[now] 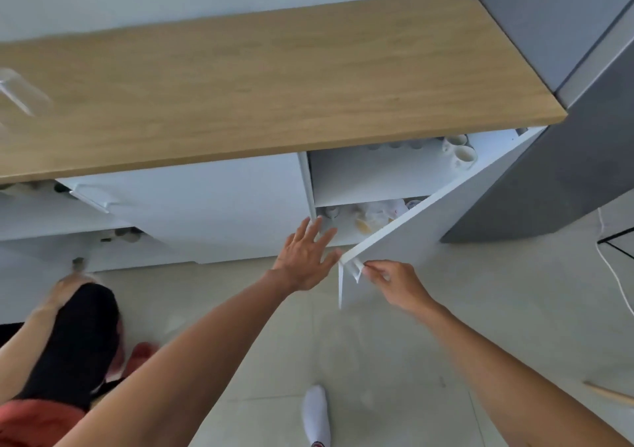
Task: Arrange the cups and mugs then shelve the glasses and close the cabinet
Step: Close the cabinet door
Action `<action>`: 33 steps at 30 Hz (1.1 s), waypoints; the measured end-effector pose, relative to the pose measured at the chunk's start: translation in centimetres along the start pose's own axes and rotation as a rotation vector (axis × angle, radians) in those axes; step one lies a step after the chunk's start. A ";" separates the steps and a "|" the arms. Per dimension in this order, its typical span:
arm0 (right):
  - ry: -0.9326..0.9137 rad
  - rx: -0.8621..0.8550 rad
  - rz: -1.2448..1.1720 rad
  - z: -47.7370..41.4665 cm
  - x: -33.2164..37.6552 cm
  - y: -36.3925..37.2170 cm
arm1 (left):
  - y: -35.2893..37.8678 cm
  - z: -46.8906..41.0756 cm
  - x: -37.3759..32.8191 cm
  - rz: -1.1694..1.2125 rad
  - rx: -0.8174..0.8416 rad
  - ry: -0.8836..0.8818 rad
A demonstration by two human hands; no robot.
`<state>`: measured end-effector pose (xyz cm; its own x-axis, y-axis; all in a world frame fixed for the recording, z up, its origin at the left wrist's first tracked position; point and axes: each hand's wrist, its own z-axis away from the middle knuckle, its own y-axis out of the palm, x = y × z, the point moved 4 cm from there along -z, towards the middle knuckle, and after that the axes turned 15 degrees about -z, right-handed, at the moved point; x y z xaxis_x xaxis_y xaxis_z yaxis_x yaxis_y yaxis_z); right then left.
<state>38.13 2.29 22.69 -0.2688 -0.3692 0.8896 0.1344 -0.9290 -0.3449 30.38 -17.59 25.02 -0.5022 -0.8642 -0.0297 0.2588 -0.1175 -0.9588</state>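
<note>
The white cabinet door [411,240] is seen ajar beneath the wooden bench [274,86], its handle [355,268] pinched by the fingers of the right hand [398,283], while the left hand [303,257] is held open with fingers spread, just at 9 o'clock of the door's edge. White mugs [459,151] are stood on the upper shelf [377,175] at 1 o'clock of the hands, and what appear to be blurred glasses [370,216] are kept on the shelf below.

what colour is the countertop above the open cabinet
Light oak-toned wood grain, clearest in the head view: the countertop spans above the white cabinet door.
</note>
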 end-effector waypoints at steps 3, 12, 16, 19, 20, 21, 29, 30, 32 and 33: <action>0.008 -0.004 0.005 -2.8 1.6 0.8 | -0.2 -1.4 2.4 0.027 -0.024 -0.023; -0.004 -0.032 0.051 -12.7 5.6 2.2 | -0.6 -5.8 6.9 0.146 -0.094 -0.086; -0.004 -0.064 -0.007 -16.6 6.7 2.2 | -0.6 -8.2 8.4 0.258 -0.069 -0.173; 0.018 -0.086 -0.026 -18.8 7.3 2.3 | -0.9 -9.3 8.9 0.412 -0.034 -0.216; 0.024 -0.089 -0.029 -19.5 7.5 2.3 | -1.0 -9.8 9.2 0.472 -0.024 -0.220; 0.033 -0.092 -0.029 -20.1 7.7 2.2 | -1.1 -10.1 9.4 0.530 -0.014 -0.219; 0.077 -0.115 -0.050 -23.4 8.9 1.8 | -2.6 -12.8 12.1 0.612 0.069 -0.224; 0.079 -0.122 -0.052 -23.6 9.0 1.8 | -2.6 -13.1 12.4 0.607 0.072 -0.221; 0.081 -0.133 -0.067 -23.9 9.1 1.8 | -2.9 -13.5 12.7 0.589 0.070 -0.208; 0.085 -0.135 -0.071 -23.9 9.3 1.8 | -3.1 -13.5 12.7 0.588 0.071 -0.205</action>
<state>13.04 -3.42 23.14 -0.3534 -0.2981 0.8867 -0.0157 -0.9458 -0.3242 12.04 -21.56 23.76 -0.0926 -0.8698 -0.4846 0.5012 0.3798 -0.7775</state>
